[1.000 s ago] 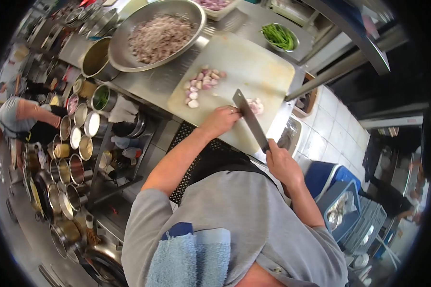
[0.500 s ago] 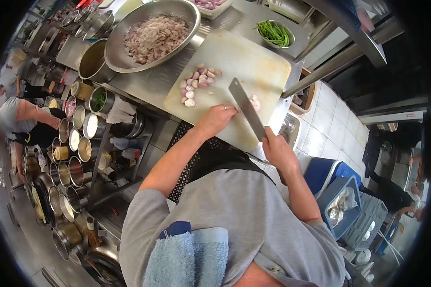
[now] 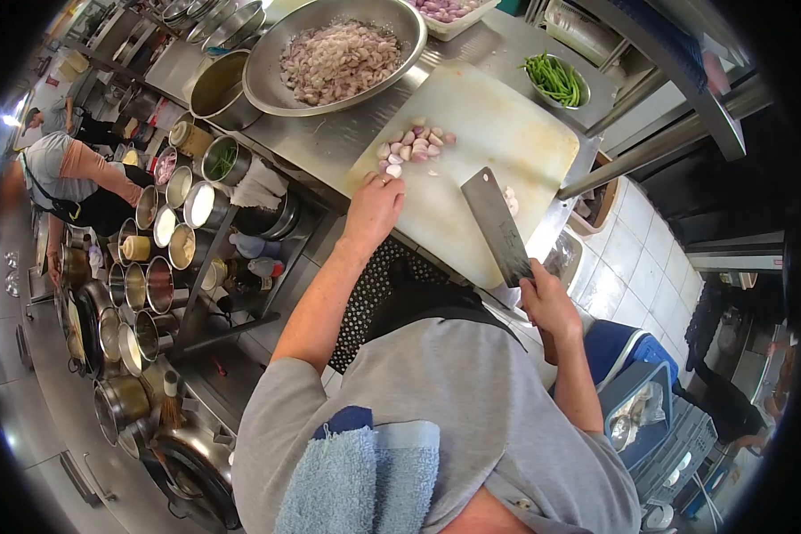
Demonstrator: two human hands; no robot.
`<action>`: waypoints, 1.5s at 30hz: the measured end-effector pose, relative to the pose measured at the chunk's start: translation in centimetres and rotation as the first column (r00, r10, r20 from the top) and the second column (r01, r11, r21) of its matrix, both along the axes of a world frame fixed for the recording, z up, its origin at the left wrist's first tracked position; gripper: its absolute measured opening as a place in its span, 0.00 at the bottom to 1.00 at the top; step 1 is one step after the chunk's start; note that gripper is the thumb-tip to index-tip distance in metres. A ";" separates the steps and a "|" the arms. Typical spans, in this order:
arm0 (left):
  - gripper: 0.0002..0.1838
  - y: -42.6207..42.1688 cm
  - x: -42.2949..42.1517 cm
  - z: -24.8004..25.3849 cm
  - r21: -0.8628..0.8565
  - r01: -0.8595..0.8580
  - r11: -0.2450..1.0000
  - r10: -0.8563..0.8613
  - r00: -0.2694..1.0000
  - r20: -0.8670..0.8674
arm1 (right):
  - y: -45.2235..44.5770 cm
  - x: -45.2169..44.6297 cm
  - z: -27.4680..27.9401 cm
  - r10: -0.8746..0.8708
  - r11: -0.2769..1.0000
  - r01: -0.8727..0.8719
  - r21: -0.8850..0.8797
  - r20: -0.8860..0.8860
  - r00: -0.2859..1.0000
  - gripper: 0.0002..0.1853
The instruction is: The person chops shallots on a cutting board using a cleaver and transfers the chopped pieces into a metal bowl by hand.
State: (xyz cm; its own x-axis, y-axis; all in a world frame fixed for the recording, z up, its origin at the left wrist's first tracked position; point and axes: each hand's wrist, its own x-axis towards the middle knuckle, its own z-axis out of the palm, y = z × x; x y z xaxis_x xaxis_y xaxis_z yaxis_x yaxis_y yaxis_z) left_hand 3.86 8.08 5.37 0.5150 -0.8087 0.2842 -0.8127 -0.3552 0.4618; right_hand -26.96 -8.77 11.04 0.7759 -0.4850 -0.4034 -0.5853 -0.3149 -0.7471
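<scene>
My right hand (image 3: pixel 550 307) is closed around the handle of a cleaver (image 3: pixel 497 227), its wide blade slanting across the right part of the white cutting board (image 3: pixel 472 98). Behind the blade, partly covered by it, lie pale shallot slices (image 3: pixel 511 201). At the board's left edge, my left hand (image 3: pixel 374 209) has its fingers curled together at a peeled shallot (image 3: pixel 394 170), seemingly pinching it. Just beyond those fingers is a loose pile of peeled shallots (image 3: pixel 416 142).
A large steel bowl of sliced shallots (image 3: pixel 365 98) stands behind the board, with a white tub (image 3: pixel 458 28) beside it. Green chillies fill a small bowl (image 3: pixel 556 80) at right. Pots line a lower shelf at left, near another person (image 3: pixel 80 169). A metal post (image 3: pixel 614 169) rises at right.
My left hand has moved left from beside the blade to the shallot pile. The cleaver has shifted slightly away from the pile, still in my right hand. The camera view has shifted.
</scene>
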 end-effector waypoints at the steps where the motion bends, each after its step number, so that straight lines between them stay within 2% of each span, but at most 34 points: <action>1: 0.11 -0.4 -0.3 -0.2 -0.004 0.017 1.000 -0.017 1.000 0.017 | 0.1 0.0 0.1 -0.008 1.000 0.008 0.003 0.001 1.000 0.14; 4: 0.10 -1.6 -1.3 -0.1 -0.044 0.079 0.996 -0.077 0.996 0.042 | 0.5 0.3 0.8 -0.031 0.999 0.032 0.038 -0.032 0.999 0.13; 7: 0.10 -3.2 -3.2 0.8 -0.080 0.187 0.979 -0.202 0.938 -0.281 | 0.9 0.3 0.7 -0.042 0.999 0.043 0.032 -0.029 0.999 0.13; 10: 0.09 -5.3 -5.0 1.0 0.005 0.241 0.970 -0.172 0.705 -0.688 | 1.4 0.6 1.2 -0.043 0.999 0.043 -0.012 -0.035 0.998 0.13; 11: 0.08 -5.5 -4.9 0.4 -0.008 0.262 0.965 -0.216 0.776 -0.592 | 1.5 0.5 1.5 -0.043 0.999 0.042 -0.027 -0.041 0.998 0.13; 13: 0.08 -6.4 -4.3 -0.4 -0.031 0.309 0.951 -0.299 0.881 -0.366 | 1.7 -0.1 0.1 0.033 0.974 -0.028 -0.223 0.019 0.999 0.13; 14: 0.07 -6.5 -4.2 -0.8 -0.067 0.337 0.939 -0.338 0.869 -0.361 | 1.8 -0.3 -0.4 0.074 0.947 -0.057 -0.317 0.044 0.996 0.13; 16: 0.07 -6.5 -4.0 -0.4 -0.133 0.385 0.913 -0.407 0.845 -0.347 | 2.2 0.0 -0.1 0.081 0.958 -0.075 -0.278 0.012 0.997 0.13; 19: 0.07 -6.9 -3.8 -0.7 -0.057 0.425 0.903 -0.417 0.842 -0.343 | 2.5 0.7 -0.1 0.148 0.947 -0.143 -0.289 -0.005 0.989 0.14; 22: 0.07 -7.0 -4.1 -0.9 0.068 0.370 0.926 -0.332 0.889 -0.316 | 2.7 0.9 1.9 0.180 0.925 -0.191 -0.329 -0.062 0.982 0.15; 25: 0.07 -7.2 -3.9 -2.4 0.084 0.367 0.926 -0.333 0.903 -0.269 | 3.6 0.7 2.2 0.194 0.912 -0.215 -0.350 -0.096 0.976 0.17; 27: 0.05 -7.6 -4.0 -2.7 0.049 0.392 0.919 -0.372 0.900 -0.226 | 3.2 0.9 0.9 0.180 0.909 -0.222 -0.353 -0.149 0.972 0.19; 28: 0.05 -7.7 -4.2 -4.2 -0.042 0.374 0.926 -0.374 0.901 -0.221 | 3.0 1.7 -0.2 0.169 0.908 -0.229 -0.350 -0.194 0.966 0.20; 30: 0.05 -7.3 -4.7 -3.4 -0.097 0.346 0.933 -0.359 0.899 -0.251 | 2.8 2.2 0.5 0.192 0.897 -0.250 -0.365 -0.189 0.963 0.21; 31: 0.06 -7.6 -4.5 -4.0 -0.060 0.355 0.933 -0.359 0.908 -0.215 | 2.6 1.8 0.3 0.218 0.874 -0.303 -0.379 -0.250 0.943 0.20; 32: 0.06 -7.5 -4.8 -3.7 -0.092 0.318 0.944 -0.331 0.901 -0.280 | 2.9 1.0 0.5 0.211 0.859 -0.286 -0.424 -0.215 0.954 0.20; 33: 0.05 -7.6 -4.7 -3.5 -0.028 0.329 0.944 -0.328 0.925 -0.192 | 3.1 1.0 0.4 0.216 0.854 -0.280 -0.439 -0.191 0.958 0.20; 34: 0.04 -7.6 -4.7 -2.8 -0.062 0.338 0.939 -0.343 0.909 -0.235 | 2.9 0.8 0.3 0.200 0.852 -0.265 -0.451 -0.187 0.962 0.21; 36: 0.04 -8.2 -4.6 -4.1 -0.091 0.346 0.934 -0.357 0.911 -0.206 | 2.5 1.5 -1.1 0.209 0.808 -0.255 -0.532 -0.146 0.967 0.23; 37: 0.04 -8.3 -4.7 -4.5 -0.114 0.345 0.932 -0.361 0.910 -0.202 | 2.0 1.8 -0.6 0.200 0.841 -0.285 -0.459 -0.225 0.954 0.24; 40: 0.04 -7.4 -4.5 -3.2 -0.099 0.339 0.936 -0.352 0.915 -0.198 | 1.9 0.7 0.5 0.243 0.835 -0.304 -0.459 -0.190 0.951 0.23; 41: 0.04 -7.4 -4.7 -3.4 -0.106 0.326 0.939 -0.341 0.920 -0.194 | 1.7 -0.3 -1.2 0.254 0.776 -0.255 -0.577 -0.084 0.963 0.21; 44: 0.05 -7.9 -5.1 -4.1 -0.123 0.331 0.936 -0.346 0.928 -0.140 | 2.5 2.0 -0.5 0.236 0.822 -0.310 -0.478 -0.211 0.949 0.21; 45: 0.05 -7.7 -5.2 -3.5 -0.106 0.329 0.938 -0.341 0.930 -0.135 | 2.2 2.1 -0.4 0.251 0.823 -0.309 -0.477 -0.182 0.951 0.21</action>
